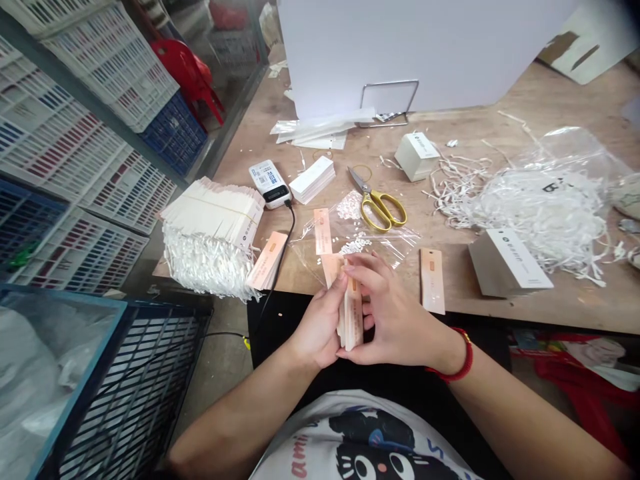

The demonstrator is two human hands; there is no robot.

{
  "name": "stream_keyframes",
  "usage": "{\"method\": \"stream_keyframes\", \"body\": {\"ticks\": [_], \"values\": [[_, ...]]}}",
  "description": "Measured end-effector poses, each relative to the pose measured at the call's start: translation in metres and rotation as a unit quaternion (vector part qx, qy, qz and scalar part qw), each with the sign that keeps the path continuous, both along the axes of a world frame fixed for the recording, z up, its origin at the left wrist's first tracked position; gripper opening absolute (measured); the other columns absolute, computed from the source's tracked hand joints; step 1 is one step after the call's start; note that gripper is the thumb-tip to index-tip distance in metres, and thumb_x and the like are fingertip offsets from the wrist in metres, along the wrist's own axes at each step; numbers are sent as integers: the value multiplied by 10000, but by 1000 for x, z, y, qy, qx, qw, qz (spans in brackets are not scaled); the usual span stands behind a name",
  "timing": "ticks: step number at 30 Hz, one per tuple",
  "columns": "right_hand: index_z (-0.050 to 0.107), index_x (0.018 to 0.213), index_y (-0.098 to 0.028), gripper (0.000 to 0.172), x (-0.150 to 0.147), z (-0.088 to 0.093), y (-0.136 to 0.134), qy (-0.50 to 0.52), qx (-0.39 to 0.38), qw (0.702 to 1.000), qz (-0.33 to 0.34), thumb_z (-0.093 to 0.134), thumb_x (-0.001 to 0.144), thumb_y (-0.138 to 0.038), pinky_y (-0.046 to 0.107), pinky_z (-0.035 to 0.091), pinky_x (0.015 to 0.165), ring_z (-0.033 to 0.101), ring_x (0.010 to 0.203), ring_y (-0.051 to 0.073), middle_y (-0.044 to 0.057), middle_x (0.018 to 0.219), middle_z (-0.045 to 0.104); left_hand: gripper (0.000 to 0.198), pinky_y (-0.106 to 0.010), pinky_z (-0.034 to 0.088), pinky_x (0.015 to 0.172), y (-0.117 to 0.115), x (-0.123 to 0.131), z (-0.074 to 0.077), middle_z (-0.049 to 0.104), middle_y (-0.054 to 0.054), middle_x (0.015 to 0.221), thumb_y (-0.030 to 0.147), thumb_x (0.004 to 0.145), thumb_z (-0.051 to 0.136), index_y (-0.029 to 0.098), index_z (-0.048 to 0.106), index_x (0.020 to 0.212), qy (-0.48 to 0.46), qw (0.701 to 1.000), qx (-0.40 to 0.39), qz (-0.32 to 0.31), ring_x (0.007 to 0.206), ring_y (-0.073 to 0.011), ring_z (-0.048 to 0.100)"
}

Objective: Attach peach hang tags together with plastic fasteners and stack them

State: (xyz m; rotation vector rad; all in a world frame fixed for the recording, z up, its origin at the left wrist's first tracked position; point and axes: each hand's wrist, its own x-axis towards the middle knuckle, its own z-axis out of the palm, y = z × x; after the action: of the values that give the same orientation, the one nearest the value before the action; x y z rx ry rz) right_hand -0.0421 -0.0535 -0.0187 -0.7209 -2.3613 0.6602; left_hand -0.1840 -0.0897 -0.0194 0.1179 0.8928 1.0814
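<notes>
Between my hands, at the table's front edge, is a thin upright stack of paper hang tags (353, 317) with an orange printed face. My left hand (320, 327) closes round its left side, thumb on top. My right hand (395, 310) grips it from the right, fingertips at the upper end and thumb at the lower end. Just beyond my fingers lie a single orange tag (323, 230) and small white bits (356, 245) on a clear plastic bag (305, 250). Another orange tag stack (432, 280) rests to the right of my right hand.
Gold-handled scissors (381, 208) lie ahead. A bundle of strung tags (215, 213), a cabled white device (270, 183) and a white card stack (313, 179) are left. White strings (540, 207) and tag blocks (510, 260) sit right. A blue crate (125, 380) stands lower left.
</notes>
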Motion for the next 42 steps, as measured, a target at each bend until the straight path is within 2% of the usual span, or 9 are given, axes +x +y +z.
{"method": "stream_keyframes", "body": {"ticks": [11,16,24,29,31,34,36,39,42], "values": [[116,1532,-291,1138,2,-3,3,14,-11,1000,23,848,680,-472,640,137,1244,353,1470,353,174,1519,398,504,-217,486,461,0,4,1,657,-19,643,599,768,769,122,663,893,51,998,7,24,451,-108,585],[159,1506,-305,1105,6,-3,2,8,-14,1000,10,855,657,-426,638,137,1241,363,1463,353,163,1512,401,444,-252,547,523,2,3,-1,714,-51,772,501,765,814,123,688,961,44,999,18,8,516,-127,631],[146,1507,-309,1129,8,-12,1,40,-25,999,-20,866,648,-445,658,165,1229,353,1461,375,159,1512,373,414,-250,566,621,3,3,2,755,-123,943,421,861,745,108,703,1128,24,1000,15,-10,715,-177,716],[143,1550,-297,1237,13,-3,8,16,-38,999,8,857,608,-658,682,129,1227,392,1436,400,165,1513,424,302,-212,537,552,5,-4,0,724,-78,775,360,926,673,90,708,1057,-9,999,9,-30,565,-120,650],[206,1554,-292,1104,17,5,16,7,-63,998,12,794,699,-671,663,187,1223,467,1390,380,144,1494,486,293,-203,528,522,7,-10,-1,709,-70,759,351,953,630,84,706,1045,-26,999,-4,-41,553,-113,638],[400,1489,-276,635,18,14,31,10,-92,995,-31,646,930,-448,522,419,1130,589,1282,297,103,1410,604,270,-203,526,501,10,-16,0,701,-64,786,324,973,595,86,699,1046,-35,998,-16,-42,574,-114,643],[566,1362,-252,393,16,17,40,13,-104,993,-51,573,975,-318,416,512,1017,653,1186,254,82,1299,688,251,-204,524,498,11,-19,1,709,-79,826,309,982,578,90,692,1026,-31,999,-18,-40,602,-123,658],[711,1138,-240,234,11,18,46,12,-120,991,-52,558,961,-229,338,543,910,705,1036,214,45,1122,758,250,-195,512,491,12,-22,3,727,-117,916,311,988,569,98,682,1050,-23,999,-18,-40,632,-129,674],[734,1040,-234,199,7,19,46,20,-161,984,-70,569,932,-202,317,542,854,709,947,199,29,1025,768,254,-186,509,496,11,-23,4,730,-140,976,308,981,585,101,674,1097,-23,999,-18,-43,661,-132,685]]}}
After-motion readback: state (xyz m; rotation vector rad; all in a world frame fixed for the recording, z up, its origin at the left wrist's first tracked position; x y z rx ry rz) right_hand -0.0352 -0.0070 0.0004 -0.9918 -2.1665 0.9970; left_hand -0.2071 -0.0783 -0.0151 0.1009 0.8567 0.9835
